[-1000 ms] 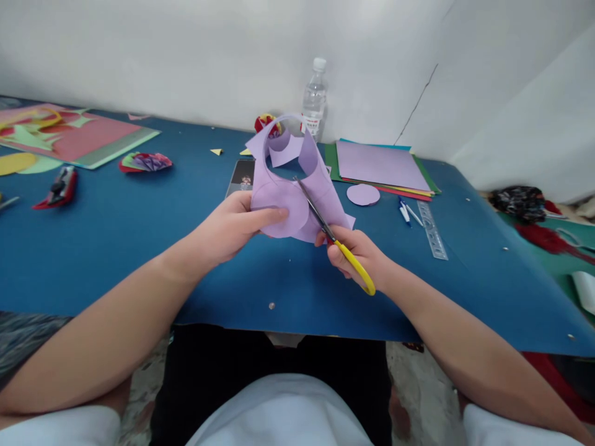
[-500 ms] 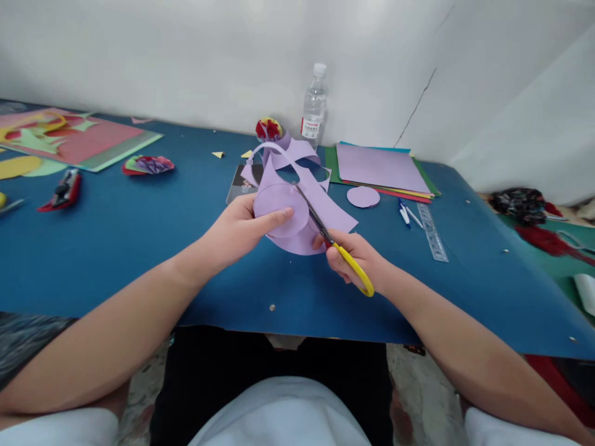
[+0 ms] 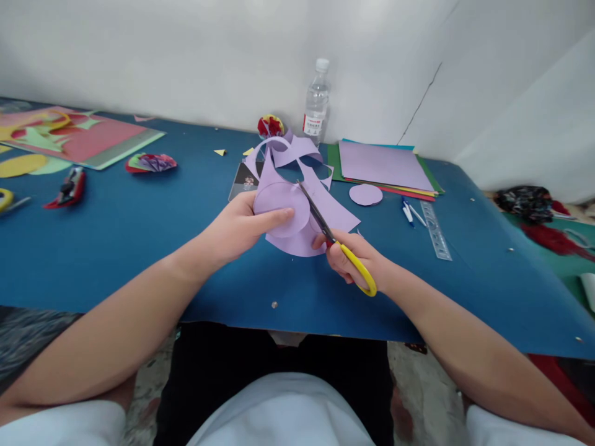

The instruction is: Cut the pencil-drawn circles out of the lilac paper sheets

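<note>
My left hand (image 3: 253,220) pinches a round piece of purple paper (image 3: 279,207) by its left side, thumb on top and the other fingers beneath. My right hand (image 3: 348,257) grips scissors (image 3: 356,269) with yellow handles. Their dark blades point up and left, along the right edge of the round piece. Purple paper scraps (image 3: 332,207) with curved cut-outs lie under and behind the round piece. A separate purple paper disc (image 3: 365,194) rests on the table to the right of the scraps.
On the blue table (image 3: 153,248), a water bottle (image 3: 317,102) stands by the wall. Coloured sheets (image 3: 385,166), pens (image 3: 409,214) and a clear ruler (image 3: 437,232) lie right. Leftward are a folded paper flower (image 3: 151,163), a red stapler (image 3: 69,188) and layered coloured paper (image 3: 111,145).
The view has shifted slightly. Both hands keep their holds, and the scissors remain at the right edge of the round piece with hardly any movement.
</note>
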`<state>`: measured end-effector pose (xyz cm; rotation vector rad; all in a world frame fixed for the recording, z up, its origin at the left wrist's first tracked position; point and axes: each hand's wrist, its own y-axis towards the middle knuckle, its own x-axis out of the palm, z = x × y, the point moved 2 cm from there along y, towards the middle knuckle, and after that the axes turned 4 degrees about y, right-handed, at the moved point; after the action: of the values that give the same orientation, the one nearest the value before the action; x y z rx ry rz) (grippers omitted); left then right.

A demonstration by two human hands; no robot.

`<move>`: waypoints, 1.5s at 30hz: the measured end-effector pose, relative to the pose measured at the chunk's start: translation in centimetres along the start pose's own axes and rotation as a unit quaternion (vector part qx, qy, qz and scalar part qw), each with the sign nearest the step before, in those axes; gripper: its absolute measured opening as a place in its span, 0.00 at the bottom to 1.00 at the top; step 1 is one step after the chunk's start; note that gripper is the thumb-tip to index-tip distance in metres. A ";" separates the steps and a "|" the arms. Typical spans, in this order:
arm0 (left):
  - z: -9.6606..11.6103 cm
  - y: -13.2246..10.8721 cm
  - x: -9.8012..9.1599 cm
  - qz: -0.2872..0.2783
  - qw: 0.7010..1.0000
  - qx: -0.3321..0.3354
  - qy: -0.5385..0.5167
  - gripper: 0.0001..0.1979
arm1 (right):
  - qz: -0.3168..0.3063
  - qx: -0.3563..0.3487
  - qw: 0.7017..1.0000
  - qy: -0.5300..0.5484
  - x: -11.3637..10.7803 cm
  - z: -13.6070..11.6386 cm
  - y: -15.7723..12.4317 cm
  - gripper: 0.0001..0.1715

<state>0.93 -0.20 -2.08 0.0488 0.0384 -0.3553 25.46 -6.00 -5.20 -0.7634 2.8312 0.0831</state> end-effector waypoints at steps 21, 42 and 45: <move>0.0 0.2 -0.2 -0.047 0.996 -0.019 0.077 0.21 | -0.007 -0.006 1.000 0.016 0.0 0.9 0.5 0.45; 0.7 -0.3 0.2 -0.036 0.997 -0.008 0.068 0.16 | 0.014 -0.011 1.000 -0.018 -0.3 0.7 0.7 0.46; 0.9 -0.4 0.3 -0.030 0.997 -0.014 0.072 0.16 | 0.014 -0.015 1.000 -0.021 -0.3 0.6 0.7 0.46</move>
<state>1.09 -0.70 -1.21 0.0451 0.1882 -0.4101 25.48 -5.17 -5.73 -0.7193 2.8064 0.1455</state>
